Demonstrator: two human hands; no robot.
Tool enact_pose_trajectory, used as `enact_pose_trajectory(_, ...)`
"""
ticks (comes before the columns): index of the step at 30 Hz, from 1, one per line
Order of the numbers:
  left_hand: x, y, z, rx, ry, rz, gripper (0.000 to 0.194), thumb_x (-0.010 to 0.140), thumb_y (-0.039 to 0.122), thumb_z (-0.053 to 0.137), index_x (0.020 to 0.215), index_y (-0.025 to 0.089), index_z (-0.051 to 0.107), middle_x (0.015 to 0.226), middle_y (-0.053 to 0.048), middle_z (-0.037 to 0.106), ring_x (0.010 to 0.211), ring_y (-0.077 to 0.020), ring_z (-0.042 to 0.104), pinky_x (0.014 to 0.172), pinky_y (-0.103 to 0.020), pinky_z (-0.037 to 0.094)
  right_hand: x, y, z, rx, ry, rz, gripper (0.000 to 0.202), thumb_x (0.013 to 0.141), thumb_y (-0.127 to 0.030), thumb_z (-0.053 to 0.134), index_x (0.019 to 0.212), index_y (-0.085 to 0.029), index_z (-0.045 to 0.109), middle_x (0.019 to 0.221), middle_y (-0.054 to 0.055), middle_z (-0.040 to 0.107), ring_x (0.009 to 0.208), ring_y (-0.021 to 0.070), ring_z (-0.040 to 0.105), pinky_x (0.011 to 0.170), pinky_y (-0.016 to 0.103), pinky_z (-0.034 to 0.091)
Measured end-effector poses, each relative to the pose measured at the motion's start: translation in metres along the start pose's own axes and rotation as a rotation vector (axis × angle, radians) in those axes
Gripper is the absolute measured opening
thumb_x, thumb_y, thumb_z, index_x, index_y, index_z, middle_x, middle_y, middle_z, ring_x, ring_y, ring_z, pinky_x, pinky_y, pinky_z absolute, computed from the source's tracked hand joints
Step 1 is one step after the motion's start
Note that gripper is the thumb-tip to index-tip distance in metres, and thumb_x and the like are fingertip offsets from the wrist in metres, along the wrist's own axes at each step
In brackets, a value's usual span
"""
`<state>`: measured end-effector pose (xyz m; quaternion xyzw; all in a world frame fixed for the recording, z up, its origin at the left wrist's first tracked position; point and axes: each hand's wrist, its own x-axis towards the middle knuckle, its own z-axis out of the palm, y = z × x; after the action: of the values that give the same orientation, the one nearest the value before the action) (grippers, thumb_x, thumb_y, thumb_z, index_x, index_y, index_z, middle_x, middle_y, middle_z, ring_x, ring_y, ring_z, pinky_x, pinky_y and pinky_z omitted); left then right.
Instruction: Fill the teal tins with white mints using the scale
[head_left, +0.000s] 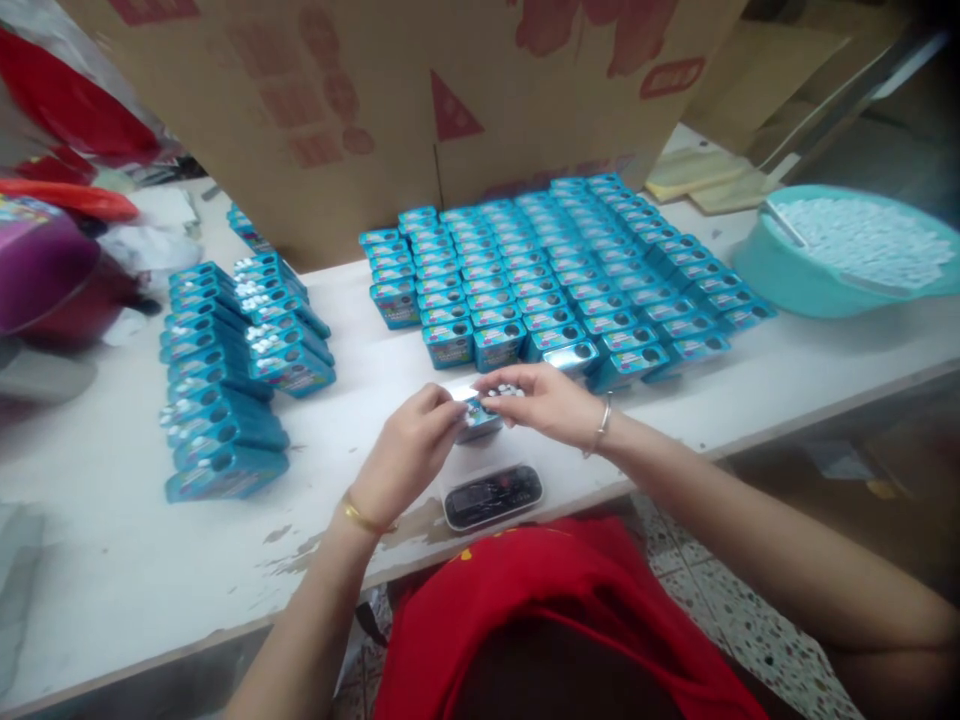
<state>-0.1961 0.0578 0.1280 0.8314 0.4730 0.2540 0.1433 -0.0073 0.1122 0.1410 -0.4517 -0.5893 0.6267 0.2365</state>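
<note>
Between my hands stands a small blue box (480, 432) with a white top part, its lower front showing just behind a black scale (493, 497). My left hand (416, 440) is closed at the left edge of the box top, thumb and forefinger pressed together there. Cupped over the right side of the box is my right hand (555, 405), its bent fingers holding several white tablets (507, 391). More white bits show at the box top by my left thumb. The fingers hide most of the opening.
Rows of blue boxes (536, 285) stand behind my hands. On the left are more blue boxes (225, 450), some topped with white tablets (264, 340). A turquoise basin (795, 290) of white pieces sits at right. A big carton (390, 120) rises behind the white table (330, 520).
</note>
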Motion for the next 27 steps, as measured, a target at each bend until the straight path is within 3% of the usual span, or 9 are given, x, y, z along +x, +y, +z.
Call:
enact_pose_trajectory(6, 0.009, 0.004, 0.011, -0.020, 0.029, 0.038, 0.019, 0.091, 0.021, 0.042, 0.098, 0.016, 0.059, 0.090, -0.007, 0.054, 0.081, -0.0140, 0.053, 0.072, -0.027, 0.046, -0.005, 0.006, -0.003, -0.021, -0.011, -0.135, 0.022, 0.074, -0.023, 0.063, 0.093, -0.013, 0.068, 0.057, -0.002, 0.056, 0.051, 0.0089, 0.049, 0.053, 0.024, 0.040)
enact_pose_trajectory(13, 0.014, 0.005, 0.019, -0.099, 0.152, 0.093, 0.017, 0.089, 0.018, 0.046, 0.101, 0.017, 0.059, 0.096, -0.008, 0.058, 0.088, -0.0142, 0.056, 0.076, -0.028, 0.049, -0.010, 0.004, -0.011, 0.245, 0.112, 0.005, 0.026, 0.072, -0.028, 0.069, 0.093, -0.013, 0.067, 0.056, -0.003, 0.055, 0.049, 0.0065, 0.045, 0.048, 0.022, 0.034)
enact_pose_trajectory(20, -0.018, -0.009, -0.003, -0.005, 0.369, -0.117, 0.012, 0.085, 0.017, 0.055, 0.095, 0.018, 0.062, 0.095, -0.005, 0.062, 0.091, -0.0151, 0.059, 0.082, -0.030, 0.048, -0.014, 0.010, -0.010, 0.390, 0.093, 0.040, 0.023, 0.073, -0.025, 0.068, 0.093, -0.014, 0.067, 0.076, 0.002, 0.063, 0.054, 0.0054, 0.047, 0.048, 0.021, 0.035)
enact_pose_trajectory(27, -0.053, -0.024, -0.008, 0.042, 0.415, -0.276, 0.008, 0.084, 0.019, 0.057, 0.089, 0.019, 0.063, 0.090, -0.004, 0.063, 0.087, -0.0147, 0.059, 0.081, -0.030, 0.047, -0.015, 0.010, -0.009, 0.397, 0.052, 0.032, 0.021, 0.075, -0.024, 0.067, 0.093, -0.014, 0.066, 0.077, 0.003, 0.063, 0.053, 0.0050, 0.047, 0.048, 0.020, 0.035)
